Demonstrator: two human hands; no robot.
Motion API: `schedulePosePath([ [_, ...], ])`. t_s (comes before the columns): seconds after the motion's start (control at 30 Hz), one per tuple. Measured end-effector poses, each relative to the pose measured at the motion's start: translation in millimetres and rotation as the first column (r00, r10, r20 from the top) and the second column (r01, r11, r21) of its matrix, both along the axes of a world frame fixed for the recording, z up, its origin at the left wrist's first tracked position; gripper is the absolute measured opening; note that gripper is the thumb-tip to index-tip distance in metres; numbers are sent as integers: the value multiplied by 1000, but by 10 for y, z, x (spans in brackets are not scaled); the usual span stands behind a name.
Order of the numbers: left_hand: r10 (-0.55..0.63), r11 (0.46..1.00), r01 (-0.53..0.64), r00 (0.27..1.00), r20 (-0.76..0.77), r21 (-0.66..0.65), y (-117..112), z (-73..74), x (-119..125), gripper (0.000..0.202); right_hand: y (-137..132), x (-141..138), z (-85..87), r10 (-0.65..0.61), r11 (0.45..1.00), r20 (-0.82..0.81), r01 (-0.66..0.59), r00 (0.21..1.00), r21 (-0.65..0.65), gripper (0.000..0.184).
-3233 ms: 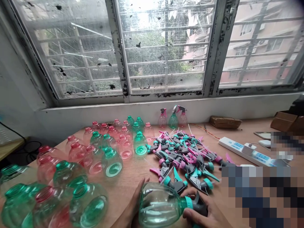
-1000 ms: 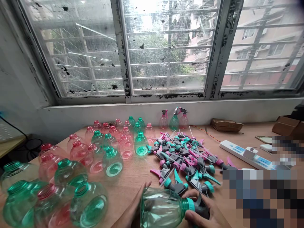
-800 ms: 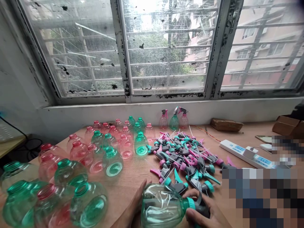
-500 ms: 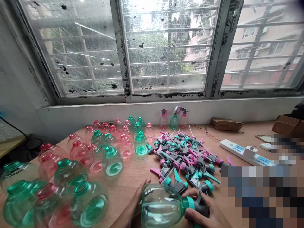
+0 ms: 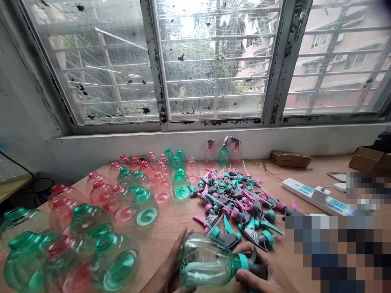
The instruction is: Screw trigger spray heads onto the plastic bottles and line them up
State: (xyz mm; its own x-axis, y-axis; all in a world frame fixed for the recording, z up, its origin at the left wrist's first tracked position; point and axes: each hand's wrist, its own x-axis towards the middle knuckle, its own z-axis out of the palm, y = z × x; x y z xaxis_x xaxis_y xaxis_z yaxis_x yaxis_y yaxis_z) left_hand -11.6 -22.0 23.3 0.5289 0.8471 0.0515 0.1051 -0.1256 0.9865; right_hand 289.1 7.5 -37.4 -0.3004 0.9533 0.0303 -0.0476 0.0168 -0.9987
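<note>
A clear green bottle [image 5: 207, 260] lies on its side at the near table edge. My left hand [image 5: 171, 268] wraps round its base end. My right hand [image 5: 259, 276] is closed on the grey spray head [image 5: 258, 264] with a teal collar that sits on the bottle's neck. Just beyond my hands lies a heap of loose spray heads [image 5: 238, 199] in grey, pink and teal.
Several open pink and green bottles [image 5: 122, 195] stand over the table's left half. Three capped bottles [image 5: 224, 152] stand by the window wall. A white power strip [image 5: 317, 195], a brown bundle [image 5: 290, 159] and a cardboard box [image 5: 366, 159] lie to the right.
The bottle has turned a little in my hands between frames; both hands stay at the near edge. The rest of the table is unchanged.
</note>
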Motion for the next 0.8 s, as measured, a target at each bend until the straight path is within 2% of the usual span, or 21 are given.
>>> schedulePosePath([
  [0.13, -58, 998, 58, 997, 55, -16, 17, -28, 4, 96, -27, 9, 130, -1, 1000, 34, 0, 999, 11, 56],
  [0.23, -104, 994, 105, 989, 106, -5, 57, -124, -47, 97, -32, 28, 191, -20, 998, 95, 14, 995, 66, 56],
  [0.43, -51, 998, 48, 992, 118, 27, 111, -336, -81, 96, -7, 40, 63, -43, 999, 53, 41, 998, 26, 57],
  [0.53, -32, 999, 31, 997, 76, 16, 101, -330, -60, 96, -7, 36, 29, -54, 998, 53, 53, 997, 12, 57],
  [0.63, -67, 998, 65, 989, 135, 18, 97, -293, -58, 103, -25, 32, 110, -43, 999, 55, 42, 998, 32, 56],
  [0.7, -62, 998, 57, 986, 156, 40, 95, -275, -64, 98, -37, 34, 186, -24, 999, 86, 20, 996, 50, 52],
  [0.8, -14, 997, 7, 996, 93, 76, 72, -235, -54, 89, -41, 44, 235, -33, 995, 120, 22, 992, 96, 49],
])
